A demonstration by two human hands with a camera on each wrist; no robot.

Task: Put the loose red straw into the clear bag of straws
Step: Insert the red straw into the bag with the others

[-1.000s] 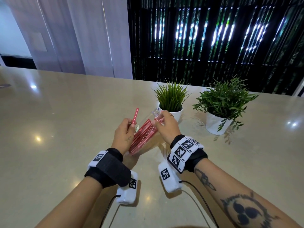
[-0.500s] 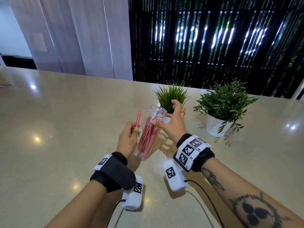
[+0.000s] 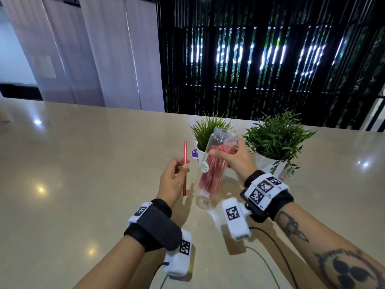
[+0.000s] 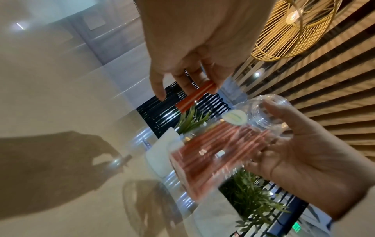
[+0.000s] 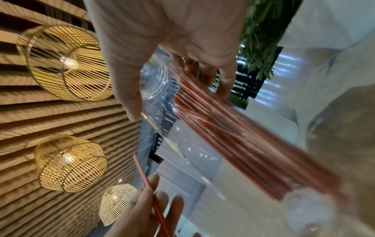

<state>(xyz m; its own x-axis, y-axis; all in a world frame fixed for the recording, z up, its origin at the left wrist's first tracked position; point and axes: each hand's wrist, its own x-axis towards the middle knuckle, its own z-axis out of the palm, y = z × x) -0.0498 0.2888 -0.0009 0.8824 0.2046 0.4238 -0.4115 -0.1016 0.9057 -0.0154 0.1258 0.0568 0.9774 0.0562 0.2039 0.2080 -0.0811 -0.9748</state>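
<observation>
My left hand [image 3: 174,180] pinches the loose red straw [image 3: 185,167] upright between thumb and fingers, to the left of the bag. The clear bag of straws [image 3: 212,170] stands nearly upright above the table with its crumpled open top [image 3: 224,135] up. My right hand [image 3: 233,158] grips the bag near the top, thumb in front and fingers behind. In the left wrist view the red straw [image 4: 194,97] crosses under my left fingers [image 4: 186,80], and the bag [image 4: 221,149] lies in my right hand [image 4: 304,144]. In the right wrist view the bag [image 5: 223,128] runs diagonally and the loose straw [image 5: 150,192] shows low left.
Two potted plants stand behind the bag: a spiky one [image 3: 208,130] and a leafy one [image 3: 277,138] in white pots. The beige table [image 3: 73,184] stretches wide to the left. Cables [image 3: 277,247] trail from the wrist cameras near the front edge.
My right hand has raised the bag from a slant to nearly upright and now grips its top. My left hand let go of the bag and moved left with the loose straw.
</observation>
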